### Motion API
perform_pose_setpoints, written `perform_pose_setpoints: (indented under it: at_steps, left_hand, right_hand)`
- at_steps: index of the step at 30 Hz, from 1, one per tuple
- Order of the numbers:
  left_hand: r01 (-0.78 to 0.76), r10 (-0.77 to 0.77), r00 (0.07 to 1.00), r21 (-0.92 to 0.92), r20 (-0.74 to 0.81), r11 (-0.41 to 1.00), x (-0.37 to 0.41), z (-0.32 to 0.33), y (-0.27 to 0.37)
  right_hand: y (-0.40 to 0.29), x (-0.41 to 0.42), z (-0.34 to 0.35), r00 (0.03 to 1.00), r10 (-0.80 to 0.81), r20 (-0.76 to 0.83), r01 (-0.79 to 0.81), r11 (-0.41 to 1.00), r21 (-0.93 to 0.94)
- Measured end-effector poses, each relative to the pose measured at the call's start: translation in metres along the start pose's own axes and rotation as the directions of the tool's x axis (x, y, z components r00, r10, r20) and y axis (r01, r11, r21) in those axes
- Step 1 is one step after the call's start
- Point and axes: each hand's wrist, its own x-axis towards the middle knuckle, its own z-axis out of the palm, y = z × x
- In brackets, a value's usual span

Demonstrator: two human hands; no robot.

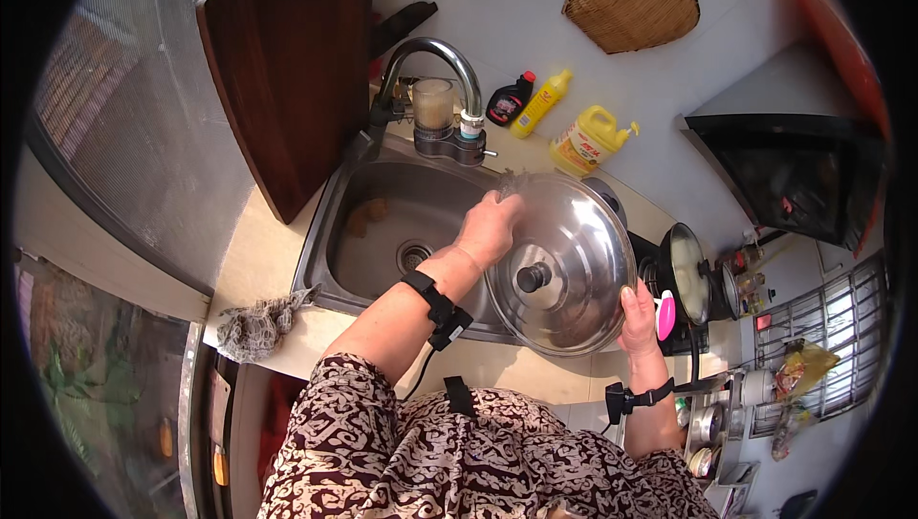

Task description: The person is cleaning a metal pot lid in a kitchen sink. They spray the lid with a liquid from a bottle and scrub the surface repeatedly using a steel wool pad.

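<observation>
A round stainless-steel pot lid (pixel 581 254) with a black knob is tilted over the right part of the sink (pixel 373 189), its outer face towards me. My right hand (pixel 637 318) grips the rim at its lower right, thumb on top. At the upper left rim, my left hand (pixel 491 229) is closed around a grey scrubbing cloth (pixel 512 182), of which only a tuft shows past the fingers. Its contact with the lid is partly hidden by the hand.
Behind the sink rise a curved faucet (pixel 437 49) and a dark wooden board (pixel 287 82). Detergent bottles, including a yellow pump bottle (pixel 584 139), line the wall. A grey mesh cloth (pixel 258 325) lies on the left counter. Rightward, a pan (pixel 685 272) sits on the stove.
</observation>
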Motion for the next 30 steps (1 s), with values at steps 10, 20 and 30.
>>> perform_pose_setpoints:
  at_steps: [10, 20, 30]
  left_hand:
    - [0.012, -0.012, 0.999, 0.015, 0.032, 1.000, 0.006, 0.005, -0.001]
    - [0.063, -0.062, 0.998, -0.069, 0.008, 0.996, 0.002, 0.004, 0.000]
    - [-0.019, 0.017, 1.000, -0.087, -0.025, 0.996, 0.006, 0.010, 0.026]
  right_hand:
    - [0.002, 0.001, -0.002, 1.000, 0.010, 0.006, -0.011, 1.000, 0.015]
    - [0.000, 0.003, -0.001, 1.000, 0.009, 0.026, -0.009, 1.000, -0.009]
    - [0.000, 0.003, -0.002, 1.000, 0.009, -0.004, -0.009, 1.000, 0.000]
